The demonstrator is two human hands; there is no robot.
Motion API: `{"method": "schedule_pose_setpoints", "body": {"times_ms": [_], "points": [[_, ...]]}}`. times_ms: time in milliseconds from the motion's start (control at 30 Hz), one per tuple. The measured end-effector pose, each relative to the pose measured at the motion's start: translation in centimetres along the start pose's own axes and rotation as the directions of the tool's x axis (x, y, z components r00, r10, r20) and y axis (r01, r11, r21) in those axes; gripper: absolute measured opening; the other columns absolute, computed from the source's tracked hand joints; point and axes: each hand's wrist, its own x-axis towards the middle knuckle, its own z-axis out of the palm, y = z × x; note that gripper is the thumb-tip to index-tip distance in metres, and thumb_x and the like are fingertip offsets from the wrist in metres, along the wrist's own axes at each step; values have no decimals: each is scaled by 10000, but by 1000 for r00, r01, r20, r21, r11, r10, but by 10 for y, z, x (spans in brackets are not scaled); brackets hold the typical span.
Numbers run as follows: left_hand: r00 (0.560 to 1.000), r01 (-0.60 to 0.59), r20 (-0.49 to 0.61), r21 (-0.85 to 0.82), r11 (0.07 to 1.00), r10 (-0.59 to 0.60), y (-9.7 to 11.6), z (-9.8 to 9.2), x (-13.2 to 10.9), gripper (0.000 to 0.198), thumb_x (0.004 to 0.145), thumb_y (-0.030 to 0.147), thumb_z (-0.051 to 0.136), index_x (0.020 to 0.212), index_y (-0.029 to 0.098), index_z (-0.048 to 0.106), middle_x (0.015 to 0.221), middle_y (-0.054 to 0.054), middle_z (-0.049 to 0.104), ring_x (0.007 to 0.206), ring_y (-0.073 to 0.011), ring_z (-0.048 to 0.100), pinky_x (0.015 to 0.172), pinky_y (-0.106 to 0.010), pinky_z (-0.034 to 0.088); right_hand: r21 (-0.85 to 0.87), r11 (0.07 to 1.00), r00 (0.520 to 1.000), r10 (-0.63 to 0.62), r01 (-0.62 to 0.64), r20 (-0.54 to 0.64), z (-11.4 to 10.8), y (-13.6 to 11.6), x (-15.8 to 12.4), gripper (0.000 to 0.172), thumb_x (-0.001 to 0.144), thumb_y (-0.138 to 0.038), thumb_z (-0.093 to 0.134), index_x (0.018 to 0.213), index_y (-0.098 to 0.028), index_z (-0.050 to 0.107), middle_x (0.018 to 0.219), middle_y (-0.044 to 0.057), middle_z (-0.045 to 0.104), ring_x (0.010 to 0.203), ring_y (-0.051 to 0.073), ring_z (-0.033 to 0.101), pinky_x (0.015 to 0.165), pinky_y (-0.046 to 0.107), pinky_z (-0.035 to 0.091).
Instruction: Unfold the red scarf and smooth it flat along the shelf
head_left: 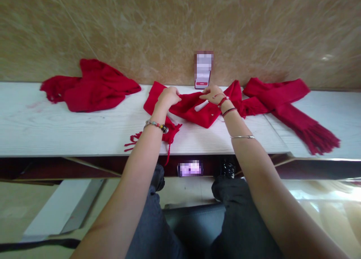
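A red scarf (194, 108) lies bunched in front of me on the white wood-grain counter (34, 127). Its fringe hangs toward the front edge, below my left wrist. My left hand (168, 96) pinches the scarf's upper edge left of centre. Along the same edge, my right hand (212, 93) has its fingers closed on the cloth at the right. Between the hands, near the right one, a white strip (201, 105) shows against the red fabric; I cannot tell whether it is a label. Parts of the scarf are hidden under my hands and forearms.
Another red scarf (96, 90) is heaped at the left, and a fringed red scarf (290, 101) lies crossed over itself at the right. A phone (202, 71) leans upright against the marbled wall (158, 29). Below the counter edge is a second lit screen (190, 168).
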Motion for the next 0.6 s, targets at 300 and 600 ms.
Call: {"method": "schedule_pose_setpoints", "body": {"times_ms": [300, 600], "points": [[980, -197, -95, -311, 930, 176, 10, -29, -12, 250, 751, 147, 631, 998, 183, 643, 896, -13, 662, 834, -138, 604, 778, -242, 441, 288, 954, 994, 104, -88, -40, -26, 27, -5, 120, 858, -235, 550, 812, -134, 595, 733, -2, 552, 641, 85, 486, 574, 190, 436], [982, -186, -51, -135, 973, 180, -2, -13, -7, 332, 774, 168, 603, 1104, 199, 619, 1001, -36, 674, 907, -155, 611, 819, -233, 450, 140, 986, 970, 60, -94, 234, 8, 6, -8, 178, 830, -273, 608, 792, -111, 671, 554, -42, 517, 564, 75, 438, 572, 189, 382]]}}
